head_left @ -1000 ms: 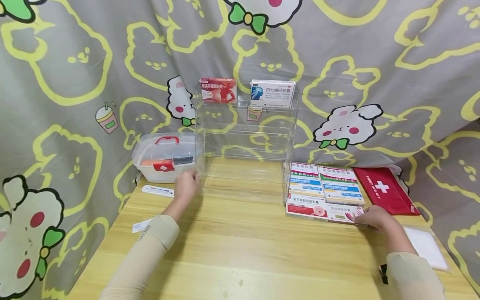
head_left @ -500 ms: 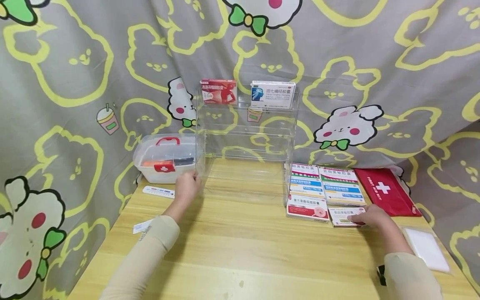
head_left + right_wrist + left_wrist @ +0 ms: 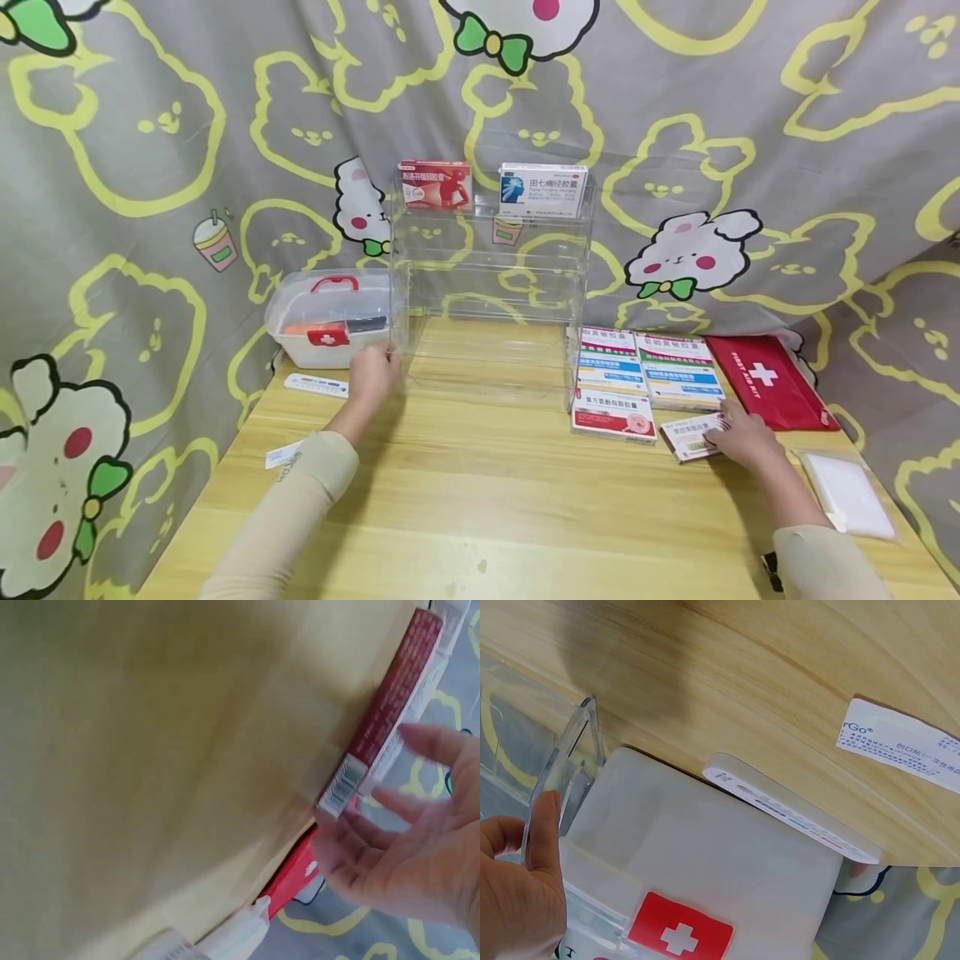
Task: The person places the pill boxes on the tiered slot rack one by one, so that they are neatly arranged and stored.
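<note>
On the left, my left hand pinches the side panel edge of a clear acrylic display rack; the left wrist view has thumb and finger on either side of that panel. My right hand holds the right end of a small white-and-maroon medicine box, which lies turned at an angle on the table. Its maroon side and barcode show in the right wrist view, with the thumb on the printed face. A red box and a white-and-blue box of capsules stand on the rack's top tier.
Several medicine boxes lie in rows right of the rack. Beyond them is a red first aid pouch, with a white packet nearer. Left stand a first aid case, a thermometer-like white strip and a bandage wrapper.
The white-and-maroon box has come away from the row of boxes, toward the front and right, and turned at an angle with my right hand. My left hand stays at the rack.
</note>
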The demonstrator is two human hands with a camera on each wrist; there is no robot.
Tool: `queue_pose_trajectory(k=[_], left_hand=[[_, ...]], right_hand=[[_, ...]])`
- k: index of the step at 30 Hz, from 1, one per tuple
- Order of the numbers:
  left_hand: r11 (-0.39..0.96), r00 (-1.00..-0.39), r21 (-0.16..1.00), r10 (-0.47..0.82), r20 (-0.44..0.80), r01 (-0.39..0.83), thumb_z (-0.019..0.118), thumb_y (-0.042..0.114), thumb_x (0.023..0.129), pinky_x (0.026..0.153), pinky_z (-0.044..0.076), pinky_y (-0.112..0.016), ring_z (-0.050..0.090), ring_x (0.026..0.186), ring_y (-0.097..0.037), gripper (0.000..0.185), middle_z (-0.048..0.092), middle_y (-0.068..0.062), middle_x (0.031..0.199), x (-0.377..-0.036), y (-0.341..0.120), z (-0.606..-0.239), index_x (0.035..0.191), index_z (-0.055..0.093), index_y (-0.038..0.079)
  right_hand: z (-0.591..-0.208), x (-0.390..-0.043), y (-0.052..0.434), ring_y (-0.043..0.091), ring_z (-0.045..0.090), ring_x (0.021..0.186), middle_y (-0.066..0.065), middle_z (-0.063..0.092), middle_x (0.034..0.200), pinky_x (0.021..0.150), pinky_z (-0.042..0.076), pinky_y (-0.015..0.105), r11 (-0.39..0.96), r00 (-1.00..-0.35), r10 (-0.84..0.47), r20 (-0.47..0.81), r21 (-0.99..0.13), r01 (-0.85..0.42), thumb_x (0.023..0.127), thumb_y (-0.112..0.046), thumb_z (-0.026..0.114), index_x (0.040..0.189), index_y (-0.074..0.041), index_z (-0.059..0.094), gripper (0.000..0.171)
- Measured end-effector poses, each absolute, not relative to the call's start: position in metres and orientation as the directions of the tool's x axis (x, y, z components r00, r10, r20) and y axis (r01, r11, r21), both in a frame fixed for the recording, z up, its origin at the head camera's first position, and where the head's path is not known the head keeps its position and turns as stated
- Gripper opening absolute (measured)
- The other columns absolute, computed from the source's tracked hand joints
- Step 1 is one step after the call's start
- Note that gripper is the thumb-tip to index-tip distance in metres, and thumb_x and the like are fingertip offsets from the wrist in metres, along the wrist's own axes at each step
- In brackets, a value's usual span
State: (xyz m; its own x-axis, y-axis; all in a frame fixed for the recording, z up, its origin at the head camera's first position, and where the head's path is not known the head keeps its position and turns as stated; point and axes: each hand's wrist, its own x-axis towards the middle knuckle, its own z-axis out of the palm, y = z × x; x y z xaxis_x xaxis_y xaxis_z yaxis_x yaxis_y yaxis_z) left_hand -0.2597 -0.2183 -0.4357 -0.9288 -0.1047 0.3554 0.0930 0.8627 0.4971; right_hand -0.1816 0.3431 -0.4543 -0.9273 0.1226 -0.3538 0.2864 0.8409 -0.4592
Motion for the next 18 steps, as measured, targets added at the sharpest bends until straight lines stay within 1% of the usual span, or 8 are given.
queue_pose_trajectory(k=[2,4,6,8,10,12,15,18], left_hand=[[0.864,-0.933,0.497,-0.105,0.343,0.086,0.056,0.004,0.082,0.053,0.042,-0.036,0.048,0.056,-0.026,0.023,0.055,-0.01,0.058,-0.2598,-0.2178,-0.4368,0.06,0.052,0.008],[0.862,-0.938,0.501,-0.111,0.329,0.074,0.056,0.004,0.082,0.053,0.041,-0.036,0.047,0.056,-0.026,0.023,0.054,-0.009,0.058,-0.2593,-0.2177,-0.4376,0.06,0.051,0.009],[0.861,-0.939,0.504,-0.116,0.323,0.067,0.056,0.004,0.082,0.053,0.041,-0.036,0.047,0.056,-0.025,0.023,0.054,-0.009,0.058,-0.2588,-0.2177,-0.4379,0.06,0.051,0.009],[0.859,-0.938,0.508,-0.121,0.325,0.065,0.056,0.004,0.082,0.053,0.041,-0.035,0.047,0.056,-0.025,0.023,0.053,-0.009,0.058,-0.2581,-0.2177,-0.4374,0.06,0.051,0.009],[0.858,-0.936,0.509,-0.119,0.332,0.071,0.056,0.003,0.082,0.052,0.04,-0.035,0.047,0.056,-0.026,0.023,0.053,-0.009,0.058,-0.2578,-0.2177,-0.4367,0.06,0.051,0.009],[0.859,-0.934,0.507,-0.119,0.338,0.075,0.056,0.003,0.081,0.052,0.039,-0.035,0.047,0.055,-0.026,0.024,0.052,-0.009,0.057,-0.2578,-0.2179,-0.4366,0.059,0.05,0.009],[0.862,-0.931,0.499,-0.112,0.348,0.083,0.056,0.003,0.081,0.051,0.038,-0.035,0.046,0.055,-0.025,0.024,0.05,-0.008,0.056,-0.2583,-0.2179,-0.4372,0.059,0.048,0.009],[0.866,-0.928,0.49,-0.102,0.357,0.094,0.055,0.002,0.08,0.051,0.037,-0.034,0.045,0.055,-0.025,0.025,0.049,-0.008,0.055,-0.2591,-0.2174,-0.4382,0.058,0.047,0.009]], right_hand=[[-0.4521,-0.18,0.3441,0.06,0.019,0.114,0.043,0.019,0.128,0.089,0.02,0.074,0.87,-0.916,0.113,-0.385,-0.407,0.279,0.081,-0.053,0.061,0.143,0.01,0.009,0.102],[-0.4503,-0.1795,0.3436,0.06,0.02,0.113,0.044,0.02,0.126,0.087,0.02,0.074,0.88,-0.906,0.137,-0.401,-0.369,0.297,0.076,-0.062,0.063,0.142,0.011,0.011,0.111],[-0.4496,-0.1799,0.3419,0.059,0.025,0.109,0.043,0.024,0.121,0.087,0.025,0.072,0.891,-0.909,0.152,-0.387,-0.344,0.295,0.072,-0.062,0.067,0.139,0.014,0.015,0.114],[-0.4492,-0.1811,0.3398,0.055,0.031,0.105,0.041,0.029,0.115,0.085,0.032,0.068,0.9,-0.921,0.142,-0.363,-0.339,0.273,0.069,-0.058,0.071,0.133,0.017,0.022,0.11],[-0.4497,-0.1822,0.3383,0.052,0.036,0.102,0.04,0.033,0.113,0.084,0.036,0.065,0.905,-0.928,0.117,-0.353,-0.348,0.246,0.069,-0.055,0.073,0.13,0.017,0.026,0.105],[-0.4508,-0.1829,0.3379,0.051,0.037,0.102,0.041,0.034,0.115,0.084,0.038,0.065,0.91,-0.929,0.077,-0.362,-0.355,0.214,0.069,-0.056,0.073,0.132,0.015,0.028,0.105],[-0.4524,-0.1827,0.3389,0.055,0.036,0.105,0.044,0.033,0.12,0.087,0.035,0.066,0.917,-0.917,0.041,-0.398,-0.35,0.193,0.069,-0.061,0.07,0.136,0.012,0.028,0.108],[-0.452,-0.1815,0.3433,0.055,0.039,0.105,0.043,0.038,0.121,0.087,0.036,0.066,0.931,-0.91,-0.008,-0.414,-0.335,0.144,0.071,-0.059,0.069,0.133,0.013,0.035,0.101]])
